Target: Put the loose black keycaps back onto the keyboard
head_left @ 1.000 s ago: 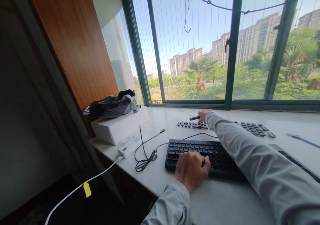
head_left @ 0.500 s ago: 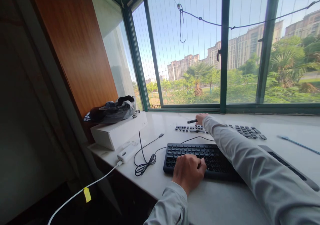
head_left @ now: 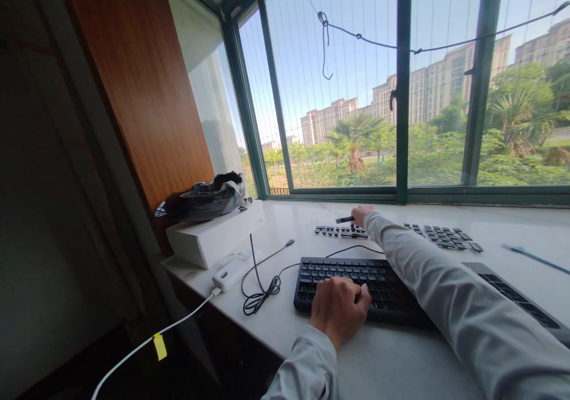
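Note:
My left hand (head_left: 341, 308) rests on the front left part of a black keyboard (head_left: 312, 282). Its fingers are curled under and closed, so whatever lies beneath them is hidden. Several keys in the keyboard's middle look bare of caps. My right hand (head_left: 361, 215) reaches across to the far side, closed on a slim black tool (head_left: 344, 219) that points left; its exact kind is not clear. Just below that hand lie rows of loose black keycaps (head_left: 333, 231). More loose keycaps (head_left: 445, 237) lie right of the forearm, which hides part of the keyboard.
A coiled black cable (head_left: 262, 298) lies left of the keyboard. Behind it are a white device (head_left: 231, 272) with a white cable and a white box (head_left: 214, 234) bearing a dark, plastic-wrapped item. At right are a long dark panel (head_left: 512, 296) and a thin blue-grey tool (head_left: 538, 257).
The whole view has shifted slightly right and down. My right hand stays over the far keycaps with the black tool, and my left hand keeps its place on the keyboard.

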The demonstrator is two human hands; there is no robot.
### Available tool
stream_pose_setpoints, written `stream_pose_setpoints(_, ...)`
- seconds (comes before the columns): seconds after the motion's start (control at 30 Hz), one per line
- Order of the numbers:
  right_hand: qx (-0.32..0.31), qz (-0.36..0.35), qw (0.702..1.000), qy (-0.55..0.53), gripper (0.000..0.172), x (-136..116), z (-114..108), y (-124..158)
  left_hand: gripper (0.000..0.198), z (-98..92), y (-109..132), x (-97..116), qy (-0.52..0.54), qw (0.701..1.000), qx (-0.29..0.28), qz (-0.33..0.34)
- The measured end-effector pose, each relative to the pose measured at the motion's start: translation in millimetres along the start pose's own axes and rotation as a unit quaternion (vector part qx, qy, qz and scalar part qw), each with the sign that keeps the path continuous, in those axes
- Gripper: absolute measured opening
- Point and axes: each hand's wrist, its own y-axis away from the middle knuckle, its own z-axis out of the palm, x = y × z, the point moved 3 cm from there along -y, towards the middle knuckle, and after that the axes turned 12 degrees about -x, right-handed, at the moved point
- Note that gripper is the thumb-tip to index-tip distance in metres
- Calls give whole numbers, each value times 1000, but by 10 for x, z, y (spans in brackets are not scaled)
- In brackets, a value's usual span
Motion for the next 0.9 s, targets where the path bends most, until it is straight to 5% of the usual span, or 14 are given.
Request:
stream_pose_setpoints(0.47,22,-8,1000,7,36,-51,-121,157,49,28,-22,-30,-1,1000,24,12)
stream_pose_setpoints(0.9,116,-55,986,-104,34,-492,-422,1086,50,45,-41,-58,-39,998,40,-18)
